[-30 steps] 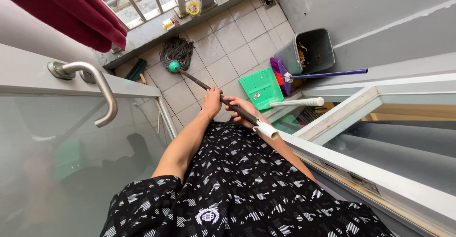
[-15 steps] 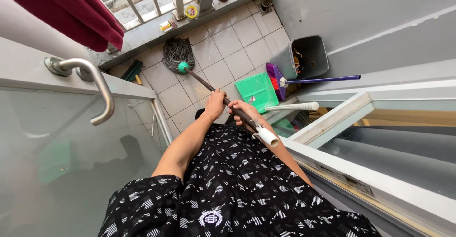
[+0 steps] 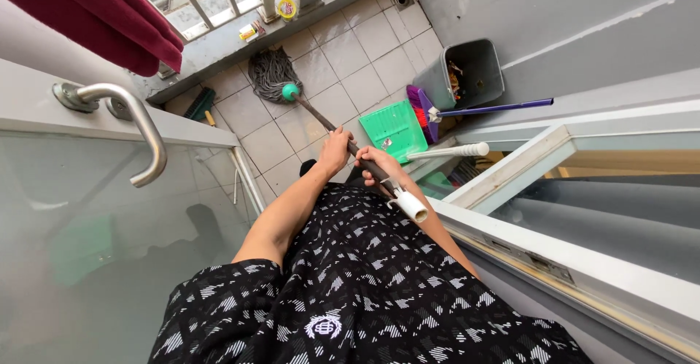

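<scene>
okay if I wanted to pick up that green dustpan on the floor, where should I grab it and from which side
Probably by the white handle, which sticks out from the green dustpan toward the door frame. Come from that right side, by the frame: the handle's end is free there, while the purple broom lies along the pan's far edge and the mop with both hands, left and right, crowds the left.

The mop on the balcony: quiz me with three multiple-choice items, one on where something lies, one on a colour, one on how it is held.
1. The mop head lies:
A. in the bin
B. on the tiled floor by the railing ledge
C. on the dustpan

2. The dustpan is:
A. green
B. red
C. white

3. The mop handle is held by:
A. no hand
B. one hand
C. both hands

Answers: 1 B, its strands spread on the tiles. 2 A, bright green plastic. 3 C, left hand and right hand both grip it.
</scene>
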